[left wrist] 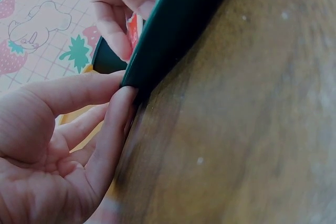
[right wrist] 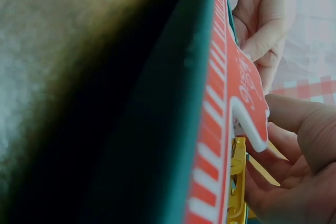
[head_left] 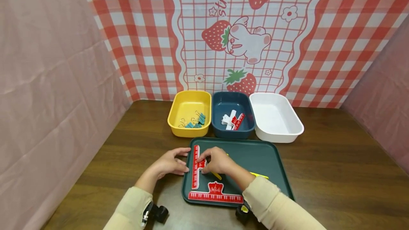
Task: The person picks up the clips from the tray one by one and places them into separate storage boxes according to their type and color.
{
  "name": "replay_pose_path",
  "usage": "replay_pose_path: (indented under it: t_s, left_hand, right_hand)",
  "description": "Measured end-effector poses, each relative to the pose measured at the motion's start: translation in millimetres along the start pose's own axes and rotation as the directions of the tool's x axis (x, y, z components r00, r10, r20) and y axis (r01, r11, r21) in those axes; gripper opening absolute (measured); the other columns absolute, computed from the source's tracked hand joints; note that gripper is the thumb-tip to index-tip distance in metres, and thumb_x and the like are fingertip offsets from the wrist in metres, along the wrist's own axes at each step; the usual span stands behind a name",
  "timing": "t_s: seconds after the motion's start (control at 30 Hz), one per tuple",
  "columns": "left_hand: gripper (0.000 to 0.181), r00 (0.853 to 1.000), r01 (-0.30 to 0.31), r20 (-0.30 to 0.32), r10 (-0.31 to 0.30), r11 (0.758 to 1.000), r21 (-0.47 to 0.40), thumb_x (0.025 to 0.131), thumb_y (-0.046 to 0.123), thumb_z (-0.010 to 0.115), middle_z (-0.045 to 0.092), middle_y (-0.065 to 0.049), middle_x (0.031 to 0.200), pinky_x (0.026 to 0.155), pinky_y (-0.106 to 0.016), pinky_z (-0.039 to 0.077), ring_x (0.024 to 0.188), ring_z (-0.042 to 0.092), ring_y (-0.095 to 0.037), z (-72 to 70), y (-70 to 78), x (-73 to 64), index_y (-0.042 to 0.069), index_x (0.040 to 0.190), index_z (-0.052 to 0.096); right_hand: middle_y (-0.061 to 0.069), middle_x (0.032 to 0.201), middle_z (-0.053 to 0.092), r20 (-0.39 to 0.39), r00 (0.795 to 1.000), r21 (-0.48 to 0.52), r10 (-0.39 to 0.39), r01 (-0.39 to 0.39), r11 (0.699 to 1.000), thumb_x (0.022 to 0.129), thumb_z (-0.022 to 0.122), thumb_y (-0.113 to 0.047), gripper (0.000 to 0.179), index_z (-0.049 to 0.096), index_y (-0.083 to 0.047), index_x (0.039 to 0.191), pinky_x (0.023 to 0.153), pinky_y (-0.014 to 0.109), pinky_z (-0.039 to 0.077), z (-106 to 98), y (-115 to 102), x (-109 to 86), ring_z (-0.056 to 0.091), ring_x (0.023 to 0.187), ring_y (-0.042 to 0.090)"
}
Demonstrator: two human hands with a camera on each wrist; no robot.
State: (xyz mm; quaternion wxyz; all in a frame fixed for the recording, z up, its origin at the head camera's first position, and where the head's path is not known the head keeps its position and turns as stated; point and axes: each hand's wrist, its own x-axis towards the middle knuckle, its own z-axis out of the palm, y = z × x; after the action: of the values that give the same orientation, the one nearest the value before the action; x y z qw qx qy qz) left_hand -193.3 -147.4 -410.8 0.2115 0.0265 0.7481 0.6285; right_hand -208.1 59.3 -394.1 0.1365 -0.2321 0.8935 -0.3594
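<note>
My right hand (head_left: 218,160) pinches the red handle of an upright-lying piano-key clip (head_left: 195,173) at the left of the dark green tray (head_left: 252,148). Beside the tray's left rim, my left hand (head_left: 169,162) touches the edge with its fingertips, fingers fairly straight. A second red piano-key clip (head_left: 215,197) lies along the tray's near edge, handle pointing away from me. It fills the front of the right wrist view, with a yellow slotted piece (right wrist: 237,187) behind it. Yellow strips (head_left: 258,175) also lie on the tray, partly hidden by my right hand and forearm.
Behind the tray stand three bins. The yellow bin (head_left: 174,129) has several teal binder clips (head_left: 195,123). The navy bin (head_left: 217,132) contains white clips (head_left: 228,120) and a small red clip (head_left: 238,121). At the right is the white bin (head_left: 274,116). A checkered cloth (head_left: 143,45) hangs behind.
</note>
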Motion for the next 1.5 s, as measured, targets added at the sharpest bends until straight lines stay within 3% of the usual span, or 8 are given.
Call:
replay_pose_path:
  t_s: [0.13, 0.53, 0.83, 1.07, 1.5]
  left_hand:
    - [0.065, 1.000, 0.007, -0.002, -0.007, 1.000, 0.004, 0.077, -0.012, 0.067, 0.047, -0.020, 0.126, 0.069, -0.038, 0.057, 0.084, 0.062, -0.021, 0.8, 0.3, -0.4, 0.001, 0.136, 0.043]
    - [0.066, 1.000, 0.009, -0.010, -0.009, 1.000, 0.004, 0.076, -0.013, 0.067, 0.045, -0.020, 0.126, 0.068, -0.039, 0.057, 0.084, 0.062, -0.021, 1.6, 0.0, -0.5, 0.002, 0.136, 0.044]
    - [0.067, 1.000, 0.006, -0.006, -0.006, 1.000, -0.004, 0.076, -0.014, 0.067, 0.045, -0.020, 0.127, 0.068, -0.039, 0.057, 0.082, 0.062, -0.021, 1.3, -1.3, -0.2, 0.000, 0.136, 0.043]
    - [0.066, 1.000, 0.012, -0.014, -0.012, 1.000, 0.004, 0.076, -0.014, 0.067, 0.045, -0.020, 0.126, 0.068, -0.039, 0.057, 0.081, 0.063, -0.021, 1.5, 0.1, -0.9, 0.001, 0.136, 0.043]
    - [0.067, 1.000, 0.007, -0.014, -0.007, 1.000, -0.005, 0.075, -0.014, 0.068, 0.045, -0.020, 0.126, 0.068, -0.039, 0.057, 0.082, 0.063, -0.022, 0.4, 0.4, -0.8, 0.001, 0.136, 0.043]
  right_hand:
    - [-0.003, 0.078, 0.062, -0.029, 0.999, 0.066, 0.027, -0.025, 0.997, 0.064, 0.083, -0.005, 0.026, 0.075, -0.011, 0.088, 0.059, 0.025, 0.044, 0.0, 1.3, -0.4, 0.049, 0.068, 0.013]
    - [-0.001, 0.080, 0.065, -0.028, 0.994, 0.196, 0.106, -0.099, 0.976, 0.067, 0.081, -0.002, 0.025, 0.075, -0.009, 0.090, 0.057, 0.026, 0.047, -3.1, 1.1, -4.2, 0.052, 0.067, 0.015]
    - [-0.001, 0.082, 0.066, -0.060, 0.988, 0.205, 0.141, -0.126, 0.971, 0.067, 0.082, -0.005, 0.025, 0.075, -0.009, 0.090, 0.059, 0.025, 0.049, -9.3, 0.9, -7.9, 0.052, 0.069, 0.015]
    - [0.000, 0.084, 0.067, -0.116, 0.986, 0.221, 0.121, -0.093, 0.971, 0.065, 0.083, -0.004, 0.026, 0.075, -0.007, 0.090, 0.060, 0.026, 0.050, -13.3, 1.5, -10.8, 0.054, 0.070, 0.014]
    - [0.001, 0.087, 0.066, -0.160, 0.977, 0.228, 0.143, -0.105, 0.968, 0.067, 0.082, -0.005, 0.027, 0.075, -0.007, 0.093, 0.058, 0.026, 0.048, -25.5, -3.8, -16.0, 0.052, 0.071, 0.016]
